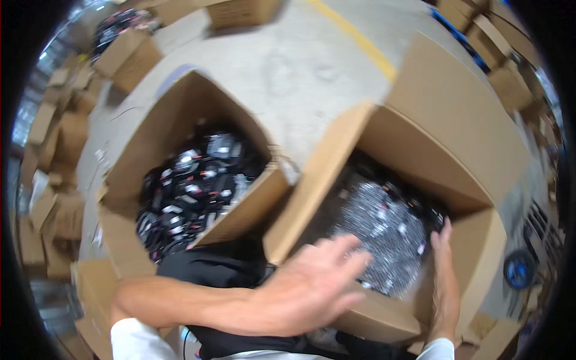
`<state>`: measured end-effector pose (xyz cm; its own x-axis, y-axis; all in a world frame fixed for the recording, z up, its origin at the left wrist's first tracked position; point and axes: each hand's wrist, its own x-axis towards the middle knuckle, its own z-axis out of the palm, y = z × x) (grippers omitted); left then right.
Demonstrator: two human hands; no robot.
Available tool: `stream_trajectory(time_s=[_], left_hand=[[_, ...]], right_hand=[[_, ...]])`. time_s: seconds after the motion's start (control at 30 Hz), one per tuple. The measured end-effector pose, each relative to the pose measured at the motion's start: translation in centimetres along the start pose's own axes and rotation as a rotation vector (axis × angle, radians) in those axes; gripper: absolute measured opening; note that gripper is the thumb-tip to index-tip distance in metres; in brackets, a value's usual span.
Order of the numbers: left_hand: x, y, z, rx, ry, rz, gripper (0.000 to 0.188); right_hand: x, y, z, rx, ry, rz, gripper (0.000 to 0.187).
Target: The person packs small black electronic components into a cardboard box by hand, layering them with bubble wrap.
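Observation:
My left hand [318,279] reaches across the near left edge of the right-hand cardboard box [420,135]. Its fingers are spread and a little blurred, with nothing seen in them. Below and beyond the fingertips lies a bundle wrapped in clear bubble wrap [384,234], with dark items along its far side. Inside the box's right side, my right hand [444,264] has its fingers stretched upward beside the bundle. Its fingertips are close to a dark, shiny wrapped item [438,217]; whether they touch it cannot be made out.
To the left stands another open cardboard box [144,144], filled with several black wrapped items [192,189]. Stacked cartons [69,144] line the left side, and more cartons [510,84] stand far right. A yellow line [351,33] crosses the floor. A dark wheel [519,270] shows at right.

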<state>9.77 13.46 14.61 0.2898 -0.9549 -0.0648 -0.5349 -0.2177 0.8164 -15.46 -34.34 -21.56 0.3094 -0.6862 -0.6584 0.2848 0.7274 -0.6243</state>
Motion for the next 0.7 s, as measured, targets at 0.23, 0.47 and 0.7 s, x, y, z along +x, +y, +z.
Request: stream_trajectory(time_s=[0.23, 0.47, 0.7], left_hand=[[-3.9, -0.7, -2.8, 0.038, 0.066, 0.07, 0.053], [-3.8, -16.2, -12.0, 0.149, 0.399, -0.201, 0.035], [-3.1, -46.1, -17.7, 0.779, 0.243, -0.779, 0.111]], right_hand=[[-0.4, 5.0, -7.4, -0.477, 0.043, -0.113, 0.049], [-9.9, 3.6, 6.2, -1.425, 0.081, -0.292, 0.049], [-24.8, 1.9, 6.2, -1.927, -0.272, -0.422, 0.048]])
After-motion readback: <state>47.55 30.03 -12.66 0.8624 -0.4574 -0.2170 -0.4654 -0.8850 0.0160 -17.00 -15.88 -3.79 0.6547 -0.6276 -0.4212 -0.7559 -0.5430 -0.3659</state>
